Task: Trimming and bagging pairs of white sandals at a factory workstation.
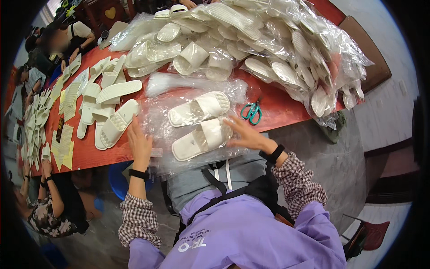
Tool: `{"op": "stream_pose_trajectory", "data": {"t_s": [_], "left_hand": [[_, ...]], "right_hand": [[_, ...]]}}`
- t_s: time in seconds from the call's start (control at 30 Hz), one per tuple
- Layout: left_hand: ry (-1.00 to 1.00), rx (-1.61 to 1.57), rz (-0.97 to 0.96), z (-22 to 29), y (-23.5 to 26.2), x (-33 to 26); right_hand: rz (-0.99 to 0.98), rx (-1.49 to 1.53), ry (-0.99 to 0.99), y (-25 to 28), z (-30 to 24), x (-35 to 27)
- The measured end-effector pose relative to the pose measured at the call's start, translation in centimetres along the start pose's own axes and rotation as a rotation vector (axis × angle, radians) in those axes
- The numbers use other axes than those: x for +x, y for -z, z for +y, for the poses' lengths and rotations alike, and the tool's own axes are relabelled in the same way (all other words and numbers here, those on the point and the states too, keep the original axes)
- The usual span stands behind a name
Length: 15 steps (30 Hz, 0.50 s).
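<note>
A pair of white slippers lies side by side on clear plastic bags at the table's front edge: a farther slipper (pixel 178 115) and a nearer slipper (pixel 190 144), toes pointing right. My right hand (pixel 247 136) is open at the toe end of the nearer one, fingers spread; whether the fingertips touch it is hard to tell. My left hand (pixel 140 145) is also open, its fingers stretched up beside another white slipper (pixel 117 124) at the edge of a loose pile. Contact there cannot be made out. Green-handled scissors (pixel 251 112) rest to the right of the pair.
A large heap of bagged slippers (pixel 273 36) fills the far side of the red table (pixel 280 127). A bundle of clear plastic bags (pixel 192 85) lies before it. Yellow paper sheets (pixel 62 145) and more slippers (pixel 38 119) are at left, where other people sit. A blue basin (pixel 117 179) stands below.
</note>
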<state>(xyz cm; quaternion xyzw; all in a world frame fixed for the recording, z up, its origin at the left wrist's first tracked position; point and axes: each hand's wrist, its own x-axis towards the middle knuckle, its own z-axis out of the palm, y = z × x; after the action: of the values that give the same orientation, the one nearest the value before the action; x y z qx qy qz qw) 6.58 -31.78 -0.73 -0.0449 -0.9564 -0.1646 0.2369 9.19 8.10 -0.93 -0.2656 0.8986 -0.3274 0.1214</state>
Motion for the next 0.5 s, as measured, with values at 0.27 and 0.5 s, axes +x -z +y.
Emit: {"op": "stream_pose_trajectory", "data": {"t_s": [0.27,0.5], "left_hand": [[-0.012,-0.432,-0.741,-2.2,0.0,1.2],[0.215,-0.974,-0.799,-0.3,-3.0,2.4]], "right_hand": [[0.445,0.232,-0.05,-1.6,1.7,6.9],[0.53,-0.099,-0.062,-5.5,3.1,6.9]]}}
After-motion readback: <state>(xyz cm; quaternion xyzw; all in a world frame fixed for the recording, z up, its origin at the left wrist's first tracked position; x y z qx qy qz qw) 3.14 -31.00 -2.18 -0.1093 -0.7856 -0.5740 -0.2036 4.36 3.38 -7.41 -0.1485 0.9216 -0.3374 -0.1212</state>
